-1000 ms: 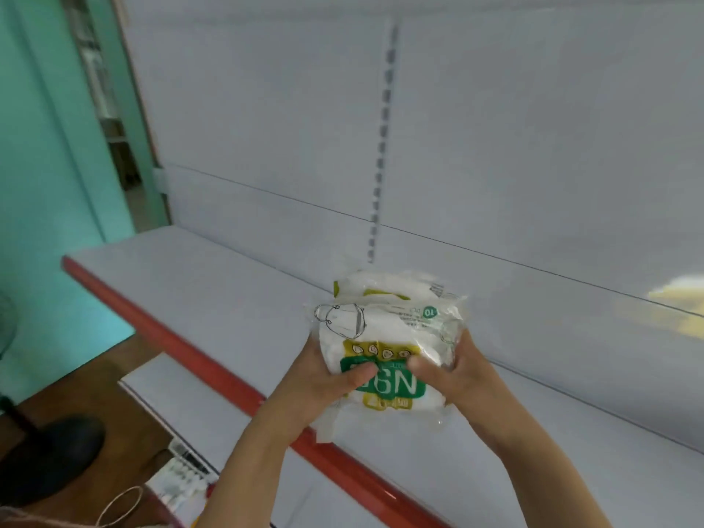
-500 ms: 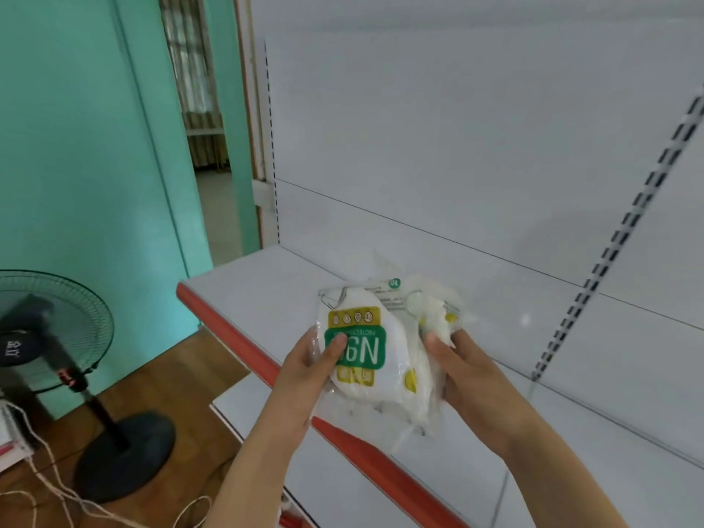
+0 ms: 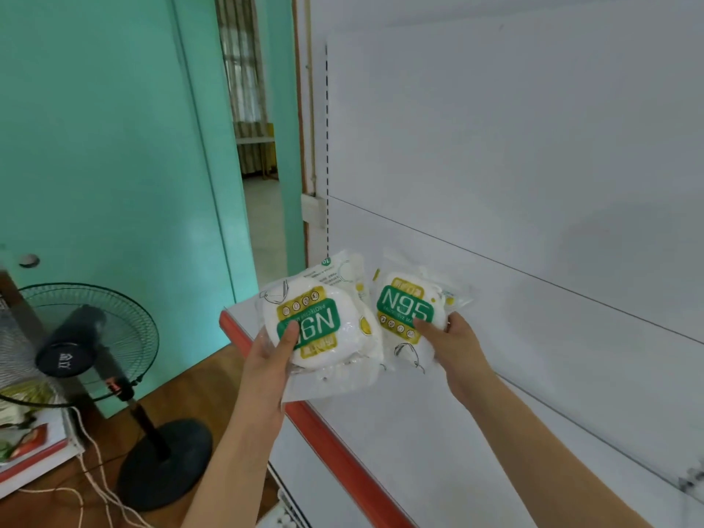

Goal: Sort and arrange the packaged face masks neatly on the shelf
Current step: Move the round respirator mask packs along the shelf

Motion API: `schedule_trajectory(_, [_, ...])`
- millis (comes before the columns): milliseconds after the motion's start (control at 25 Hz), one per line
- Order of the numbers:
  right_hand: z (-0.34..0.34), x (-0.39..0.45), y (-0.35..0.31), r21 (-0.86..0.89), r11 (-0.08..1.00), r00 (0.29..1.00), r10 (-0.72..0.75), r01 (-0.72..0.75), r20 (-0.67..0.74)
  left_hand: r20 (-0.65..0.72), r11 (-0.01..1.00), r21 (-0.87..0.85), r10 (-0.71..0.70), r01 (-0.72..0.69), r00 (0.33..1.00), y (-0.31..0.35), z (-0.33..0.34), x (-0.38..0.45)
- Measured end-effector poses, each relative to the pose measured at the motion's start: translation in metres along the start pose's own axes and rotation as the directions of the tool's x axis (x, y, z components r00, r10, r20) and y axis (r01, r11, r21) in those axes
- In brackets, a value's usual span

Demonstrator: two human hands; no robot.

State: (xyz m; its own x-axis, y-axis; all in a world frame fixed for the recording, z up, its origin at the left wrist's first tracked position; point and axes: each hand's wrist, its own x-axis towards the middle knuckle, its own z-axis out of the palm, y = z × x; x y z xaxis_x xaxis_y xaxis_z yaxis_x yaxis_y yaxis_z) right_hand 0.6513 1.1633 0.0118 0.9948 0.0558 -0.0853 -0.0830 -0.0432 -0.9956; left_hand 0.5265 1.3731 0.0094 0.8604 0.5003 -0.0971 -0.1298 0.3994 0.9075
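Mask packs (image 3: 407, 318) above shelf's red edge (image 3: 327, 436)

One view only: head-worn wide-angle cam, aimed fwd and down, close over both forearms. The shelf (image 3: 438, 432) is seen obliquely from its left end; floor and fan (image 3: 76, 337) caught at left.

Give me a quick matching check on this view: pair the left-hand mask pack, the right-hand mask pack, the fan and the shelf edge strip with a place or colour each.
Things:
1. mask pack in left hand
2. mask pack in right hand
3. fan
4. shelf edge strip

Descriptions:
A. red
B. N95 label upright
C. on the floor, far left
D. label upside down, thumb over it

Pairs: 1-D, 2-B, 3-C, 4-A
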Motion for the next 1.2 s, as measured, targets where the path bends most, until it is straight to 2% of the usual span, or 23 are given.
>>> schedule_trajectory(240, [0.116,0.1,0.005,-0.156,0.984,0.989,-0.1,0.082,-0.108,0.028,0.995,0.104,-0.01,0.007,1.0,0.007,-0.021,0.103])
schedule_trajectory(360, [0.145,0.132,0.008,-0.393,0.918,0.984,-0.109,0.046,-0.142,0.074,0.989,0.146,-0.04,0.029,0.996,0.015,-0.034,0.16])
schedule_trajectory(400, [0.148,0.13,0.007,-0.521,0.853,0.968,-0.156,0.032,-0.196,0.086,0.99,0.136,-0.055,0.043,0.995,0.016,-0.036,0.176])
schedule_trajectory(440, [0.147,0.123,0.008,-0.632,0.774,0.927,-0.265,0.039,-0.266,0.095,0.992,0.108,-0.072,0.061,0.993,0.016,-0.037,0.191])
schedule_trajectory(480, [0.146,0.109,0.006,-0.681,0.727,0.856,-0.401,0.081,-0.326,0.097,0.994,0.072,-0.095,0.088,0.991,0.017,-0.036,0.204])
schedule_trajectory(520, [0.149,0.09,0.003,-0.665,0.731,0.799,-0.488,0.155,-0.351,0.101,0.993,0.025,-0.121,0.119,0.988,0.017,-0.035,0.213])
schedule_trajectory(560, [0.156,0.071,-0.004,-0.597,0.771,0.815,-0.483,0.222,-0.32,0.123,0.987,-0.021,-0.155,0.158,0.98,0.015,-0.033,0.221])
schedule_trajectory(600, [0.165,0.056,-0.01,-0.46,0.854,0.891,-0.384,0.242,-0.244,0.161,0.979,-0.052,-0.188,0.199,0.969,0.012,-0.029,0.226])
schedule_trajectory(640, [0.173,0.046,-0.014,-0.237,0.949,0.963,-0.241,0.207,-0.122,0.196,0.967,-0.068,-0.227,0.244,0.954,0.009,-0.025,0.228])
schedule_trajectory(680, [0.178,0.042,-0.014,-0.043,0.99,0.991,-0.134,0.134,-0.013,0.231,0.952,-0.087,-0.267,0.293,0.936,0.008,-0.023,0.229])
schedule_trajectory(720, [0.18,0.044,-0.015,0.067,0.995,0.997,-0.079,0.077,0.022,0.26,0.937,-0.113,-0.294,0.331,0.92,0.008,-0.023,0.231])
schedule_trajectory(760, [0.175,0.05,-0.015,0.065,0.996,0.998,-0.062,0.061,0.001,0.299,0.924,-0.135,-0.305,0.357,0.904,0.01,-0.026,0.234])
schedule_trajectory(880, [0.16,0.056,-0.03,-0.101,0.992,0.996,-0.084,0.081,-0.027,0.399,0.914,-0.137,-0.301,0.381,0.866,0.022,-0.042,0.243])
schedule_trajectory(960, [0.157,0.059,-0.035,-0.089,0.992,0.996,-0.088,0.086,-0.019,0.439,0.921,-0.088,-0.306,0.379,0.845,0.027,-0.055,0.251])
schedule_trajectory(1040, [0.159,0.061,-0.037,-0.004,0.997,0.991,-0.078,0.078,-0.106,0.396,0.919,-0.098,-0.317,0.383,0.862,0.032,-0.067,0.258])
schedule_trajectory(1120, [0.159,0.062,-0.033,0.115,0.992,0.975,-0.019,0.045,-0.219,0.269,0.916,-0.177,-0.307,0.36,0.913,0.038,-0.079,0.262])
schedule_trajectory(1200, [0.164,0.063,-0.023,0.279,0.96,0.968,0.066,0.004,-0.242,0.156,0.906,-0.279,-0.283,0.317,0.946,0.043,-0.09,0.266])
